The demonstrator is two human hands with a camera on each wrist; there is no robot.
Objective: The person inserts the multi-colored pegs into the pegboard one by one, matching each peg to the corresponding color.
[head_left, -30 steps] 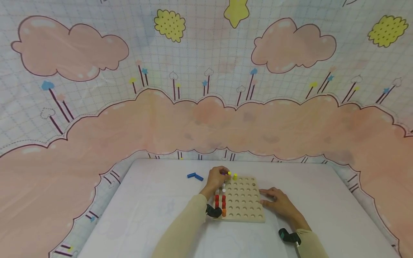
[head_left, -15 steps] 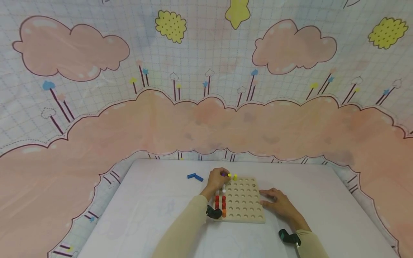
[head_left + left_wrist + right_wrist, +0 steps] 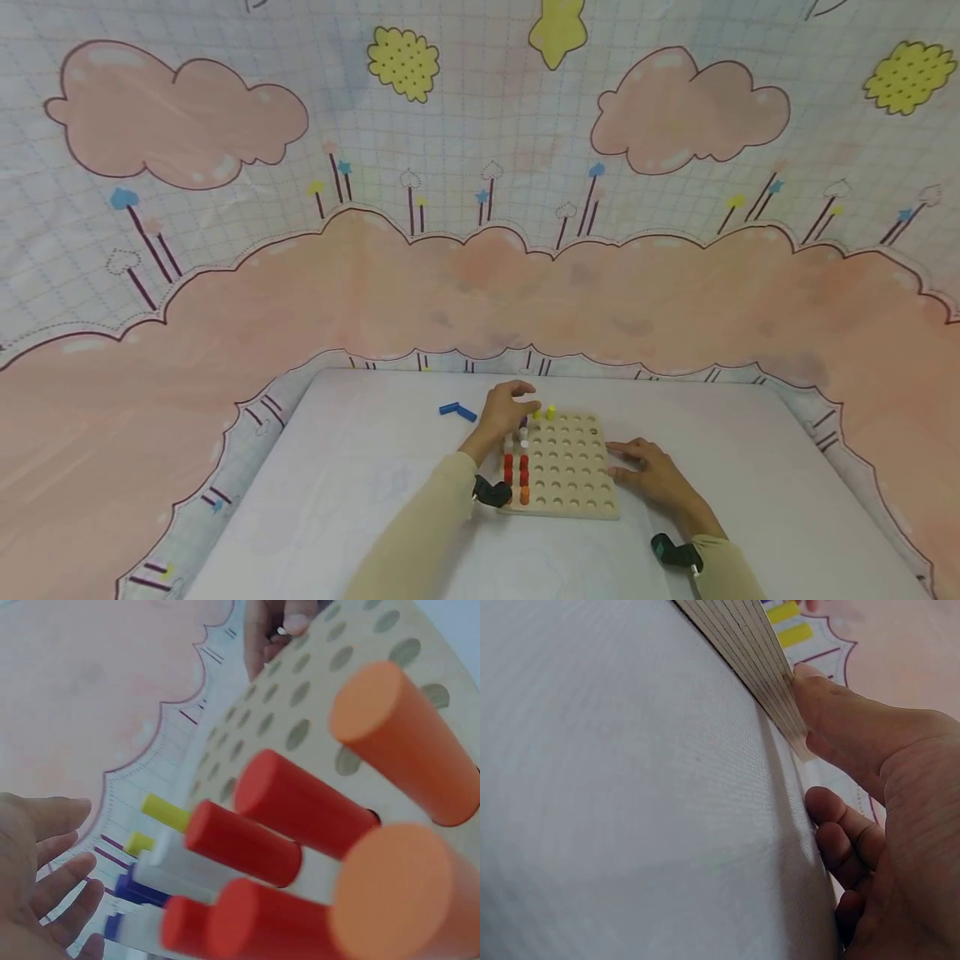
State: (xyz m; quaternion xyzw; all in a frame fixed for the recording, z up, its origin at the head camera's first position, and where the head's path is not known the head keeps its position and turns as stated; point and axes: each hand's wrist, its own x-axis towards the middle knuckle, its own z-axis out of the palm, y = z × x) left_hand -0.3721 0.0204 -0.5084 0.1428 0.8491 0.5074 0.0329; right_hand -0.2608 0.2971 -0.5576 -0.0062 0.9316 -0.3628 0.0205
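Note:
A wooden pegboard (image 3: 570,510) with rows of round holes lies on the table. My left hand (image 3: 504,410) is over its far left corner; in the left wrist view its fingers (image 3: 66,889) are spread and hold nothing. Beside it a purple peg (image 3: 523,422) stands in the board. White pegs (image 3: 524,444), red pegs (image 3: 251,844) and orange pegs (image 3: 405,742) stand upright in two columns along the left side. Two yellow pegs (image 3: 551,412) stand in the far row. My right hand (image 3: 654,477) rests at the right edge, its thumb touching the board's side.
Two blue pegs (image 3: 457,411) lie loose on the white tabletop (image 3: 360,500), left of the board. A cloth (image 3: 480,283) printed with clouds hangs behind the table. A small black camera (image 3: 492,492) on my left wrist overhangs the near left pegs.
My left hand has let go of the purple peg, which now stands in the board, and its fingers have straightened and lifted. My right hand stays at the board's edge.

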